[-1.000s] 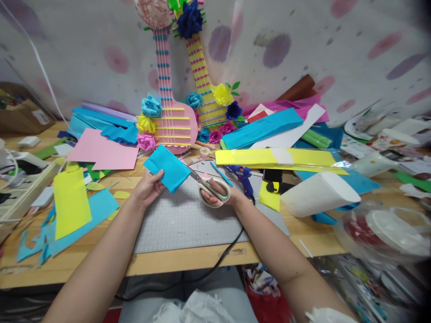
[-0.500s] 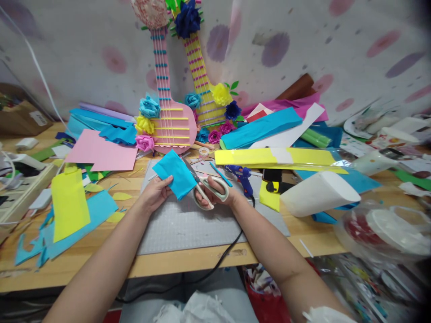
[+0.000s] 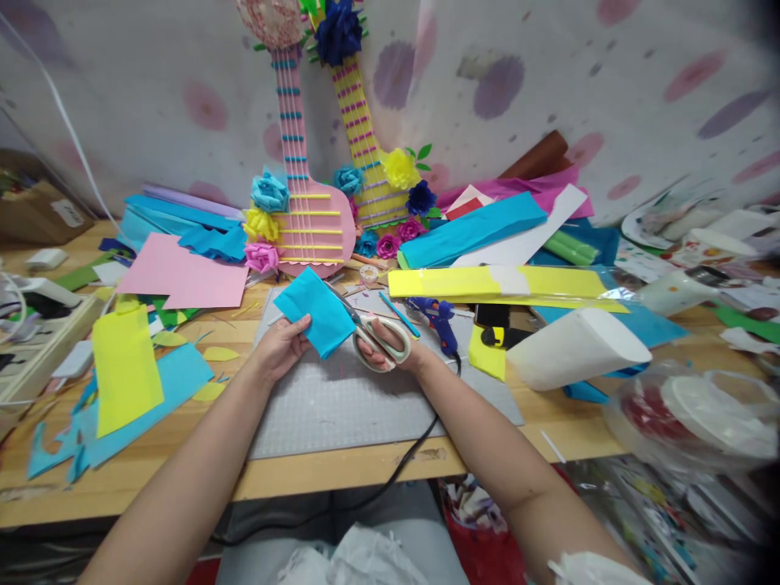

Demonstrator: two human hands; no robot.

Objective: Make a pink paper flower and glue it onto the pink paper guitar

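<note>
A folded piece of blue crepe paper (image 3: 317, 310) is pinched between the thumb and fingers of my left hand (image 3: 286, 348). My right hand (image 3: 385, 341) has its fingers through the loops of a pair of scissors (image 3: 397, 345) with pale handles. The handles are close together, and the blades lie along the paper's right edge, partly hidden by it. Both hands are above a grey cutting mat (image 3: 341, 418). A blue glue gun (image 3: 435, 321) rests on the mat's right side, and a thin blue stick (image 3: 399, 315) lies just beyond my right hand.
Two paper guitars, one pink (image 3: 320, 231) and one yellow (image 3: 359, 122), lean against the wall with paper flowers. Yellow sheets (image 3: 125, 366) and blue scraps lie left. A white roll (image 3: 578, 349) and yellow packet (image 3: 439, 284) lie right. A black cable (image 3: 420, 443) crosses the mat.
The scissors' handles have closed together in my right hand. The blue paper stays in my left hand, shifted very slightly up and left.
</note>
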